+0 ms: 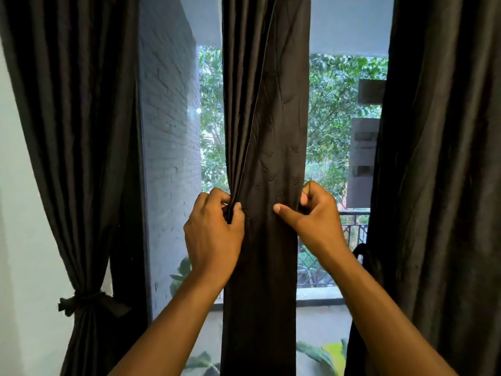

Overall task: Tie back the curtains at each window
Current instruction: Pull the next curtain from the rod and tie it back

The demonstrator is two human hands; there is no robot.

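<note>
A dark middle curtain (267, 126) hangs straight down in front of the window. My left hand (214, 234) grips its left edge, fingers curled round the folded hem. My right hand (315, 215) holds its right edge, thumb pressed flat on the front and fingers curled behind. On the left, another dark curtain (78, 131) is gathered low by a knotted tie-back (81, 299). A third dark curtain (439, 158) hangs at the right, with a dark loop of tie (364, 253) showing at its inner edge.
Through the glass I see a white brick wall (170, 131), a balcony railing (352, 229), green trees and leafy plants below. A pale room wall (24, 240) borders the left curtain.
</note>
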